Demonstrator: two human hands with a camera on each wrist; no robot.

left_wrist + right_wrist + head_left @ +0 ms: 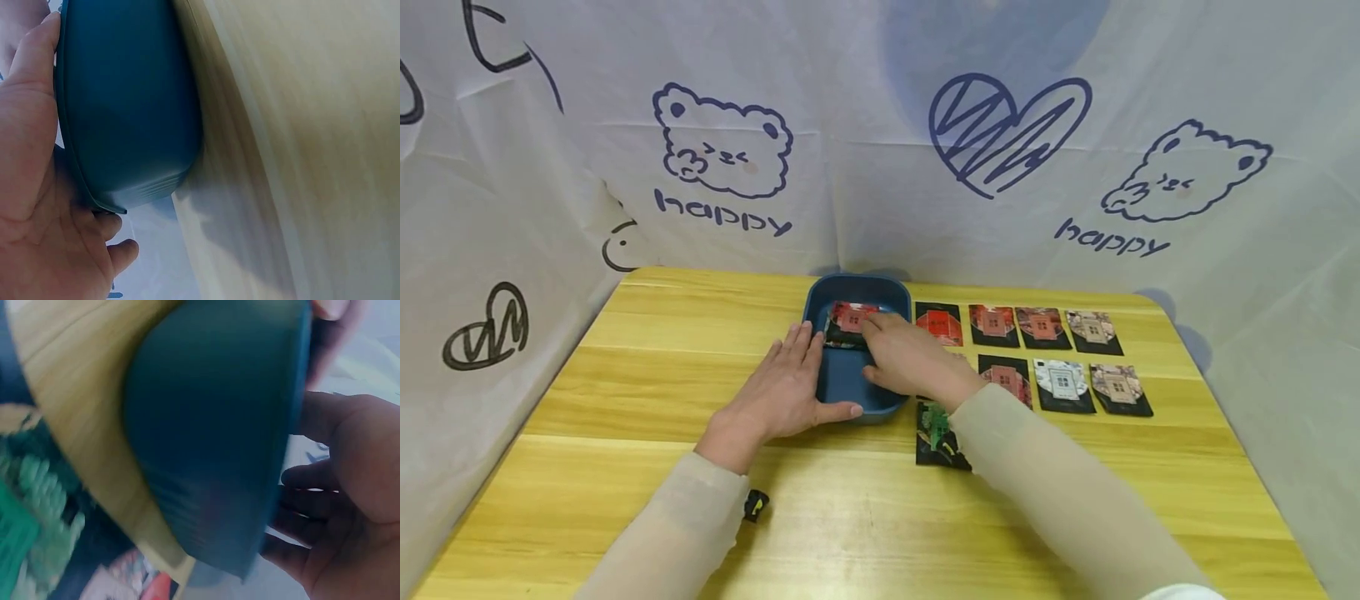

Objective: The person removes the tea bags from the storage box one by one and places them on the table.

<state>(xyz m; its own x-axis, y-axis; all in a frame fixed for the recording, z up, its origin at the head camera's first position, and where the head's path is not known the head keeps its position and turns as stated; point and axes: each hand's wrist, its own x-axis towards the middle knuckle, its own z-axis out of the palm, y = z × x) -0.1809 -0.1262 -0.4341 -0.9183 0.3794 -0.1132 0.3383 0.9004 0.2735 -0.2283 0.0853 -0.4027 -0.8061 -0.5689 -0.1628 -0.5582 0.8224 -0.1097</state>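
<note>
A dark blue plastic box (842,383) stands at the back middle of the table. Inside it, toward its far end, lies a red and black flat packet (848,321). My left hand (775,390) rests along the box's left rim, fingers stretched out and thumb across the near rim. The left wrist view has that palm (37,206) beside the box's outer wall. Reaching over the right rim, my right hand (910,354) touches the packet's right side with its fingertips, thumb apart from it. In the right wrist view the box wall hides part of the fingers (306,512).
Right of the box, similar packets lie in rows, among them a red one (938,323) and a white one (1064,385). A green and black packet (934,433) is partly under the right sleeve. A small black and yellow item (756,505) shows beside the left sleeve.
</note>
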